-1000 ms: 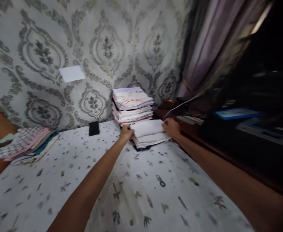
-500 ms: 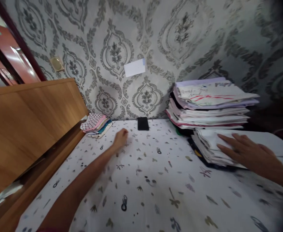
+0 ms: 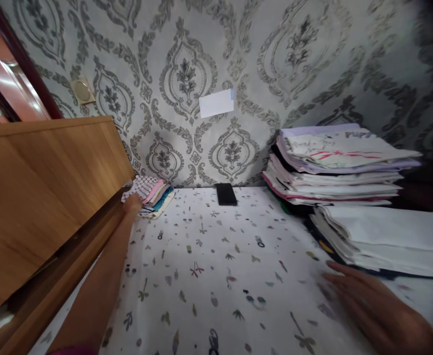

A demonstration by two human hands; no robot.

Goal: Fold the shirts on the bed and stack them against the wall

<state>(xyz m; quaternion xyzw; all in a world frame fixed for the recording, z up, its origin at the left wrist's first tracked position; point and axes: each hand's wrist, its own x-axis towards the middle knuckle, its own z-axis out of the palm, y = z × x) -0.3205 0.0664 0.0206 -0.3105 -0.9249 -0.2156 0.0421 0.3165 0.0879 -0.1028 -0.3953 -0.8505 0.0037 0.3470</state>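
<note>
My left hand (image 3: 132, 203) reaches to the far left and touches the near left side of a small pile of folded cloths (image 3: 159, 198). A pink-and-white checked cloth (image 3: 142, 187) lies on top of that pile. The fingers of this hand are mostly hidden, so its grip cannot be made out. Low at the right, my right hand (image 3: 379, 308) is over the patterned sheet (image 3: 216, 266), blurred by motion, its fingers stretched out and holding nothing. Just beyond it lies a stack of folded white cloths (image 3: 393, 236) with a dark cloth underneath.
A tall stack of folded clothes (image 3: 338, 167) stands at the back right. Against the patterned wall (image 3: 186, 49) lies a black phone-like slab (image 3: 226, 194). A white paper (image 3: 216, 103) is stuck on the wall. A slanted wooden panel (image 3: 46, 192) borders the left side.
My left hand has moved left from the middle of the sheet to the small cloth pile. My right hand has come off the white cloths and moved nearer to me.
</note>
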